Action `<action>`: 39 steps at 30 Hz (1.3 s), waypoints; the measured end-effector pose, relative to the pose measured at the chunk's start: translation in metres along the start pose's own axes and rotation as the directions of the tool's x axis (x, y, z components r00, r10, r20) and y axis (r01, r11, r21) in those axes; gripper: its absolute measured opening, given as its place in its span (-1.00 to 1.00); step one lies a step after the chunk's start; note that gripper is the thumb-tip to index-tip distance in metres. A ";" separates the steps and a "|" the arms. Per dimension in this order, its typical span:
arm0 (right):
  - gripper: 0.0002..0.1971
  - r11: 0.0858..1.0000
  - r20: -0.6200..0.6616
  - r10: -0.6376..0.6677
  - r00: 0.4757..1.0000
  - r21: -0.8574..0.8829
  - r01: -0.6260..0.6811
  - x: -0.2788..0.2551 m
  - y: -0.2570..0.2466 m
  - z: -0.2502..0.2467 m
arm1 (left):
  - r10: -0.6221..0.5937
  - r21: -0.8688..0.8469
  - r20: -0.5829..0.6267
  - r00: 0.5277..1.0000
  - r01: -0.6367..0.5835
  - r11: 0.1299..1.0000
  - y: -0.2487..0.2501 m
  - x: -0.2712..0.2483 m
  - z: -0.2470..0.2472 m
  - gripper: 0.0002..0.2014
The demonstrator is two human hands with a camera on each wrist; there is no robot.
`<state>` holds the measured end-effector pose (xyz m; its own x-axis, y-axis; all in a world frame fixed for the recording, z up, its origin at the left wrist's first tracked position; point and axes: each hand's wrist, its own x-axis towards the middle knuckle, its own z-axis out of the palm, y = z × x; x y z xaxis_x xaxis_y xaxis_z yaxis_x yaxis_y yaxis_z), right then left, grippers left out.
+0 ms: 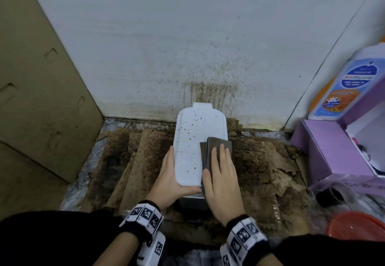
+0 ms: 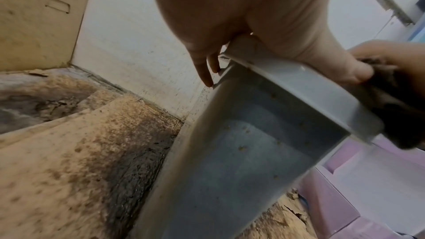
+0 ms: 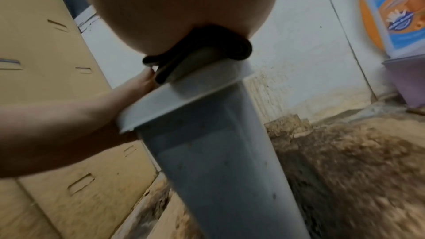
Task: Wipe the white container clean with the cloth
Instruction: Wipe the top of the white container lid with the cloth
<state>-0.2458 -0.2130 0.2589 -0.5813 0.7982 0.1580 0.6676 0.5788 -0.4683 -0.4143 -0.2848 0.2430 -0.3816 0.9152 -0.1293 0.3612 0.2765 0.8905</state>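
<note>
White container [image 1: 192, 140] gets a wipe with the cloth [image 1: 214, 146].

It stands on the stained cardboard [image 1: 135, 157] by the wall. The left hand [image 1: 168, 180] wraps round its near left edge to keep it still. The right hand [image 1: 221, 174] lies flat, fingers straight, pressing the cloth on top. Pushing the cloth slowly across all the brown spots [image 1: 190, 138] should work best.

Wall [image 1: 166, 46] close behind container [image 1: 191, 140]; cardboard [image 1: 37, 98] bounds the left, purple box [image 1: 325, 151] the right. Open room near side.
</note>
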 end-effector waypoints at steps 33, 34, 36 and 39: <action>-0.41 0.964 -0.167 0.112 0.980 0.257 -0.066 -0.033 0.001 0.022 | 0.117 -0.074 0.018 0.993 -0.115 0.991 -0.003 0.002 -0.001 0.43; -0.41 0.962 -0.186 0.116 0.976 0.264 -0.064 -0.035 -0.001 0.024 | 0.111 -0.070 0.015 0.994 -0.109 0.992 -0.005 0.003 -0.001 0.44; -0.42 0.959 -0.204 0.125 0.971 0.274 -0.066 -0.034 0.000 0.026 | 0.082 -0.045 0.019 0.996 -0.082 0.996 -0.009 0.003 -0.001 0.48; -0.42 0.955 -0.201 0.130 0.971 0.288 -0.069 -0.027 0.002 0.024 | 0.063 -0.014 0.030 0.998 -0.063 0.998 -0.012 0.002 -0.002 0.52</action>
<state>-0.2398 -0.2374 0.2329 -0.3843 0.8838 0.2669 0.5438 0.4503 -0.7082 -0.4211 -0.2865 0.2329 -0.3323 0.9393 -0.0857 0.3729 0.2143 0.9028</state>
